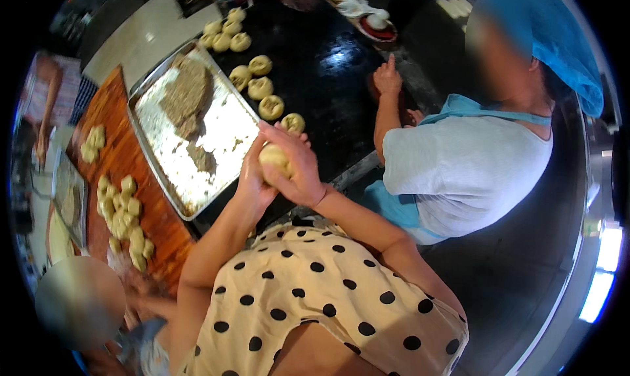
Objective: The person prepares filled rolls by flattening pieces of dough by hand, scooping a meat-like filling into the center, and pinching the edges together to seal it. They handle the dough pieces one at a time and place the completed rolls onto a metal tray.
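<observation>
Between my two hands sits a pale yellow dough ball [274, 158]. My left hand [252, 172] cups it from the left side and below. Over its right side curve the fingers of my right hand [298, 163], closed against the dough. Just beyond my hands, a row of filled dough balls [260, 88] runs away along the black worktop [308, 54]. Left of my hands lies a metal tray [226, 172] with a brownish, crumbly mound of filling [187, 94] and a smaller clump near its close end.
Dough pieces [121, 208] lie on a wooden board [98, 117] at the left. A co-worker [459, 159] in a blue cap stands close on my right, a hand on the worktop edge. Another person is at lower left. A red dish [378, 28] stands at the far edge.
</observation>
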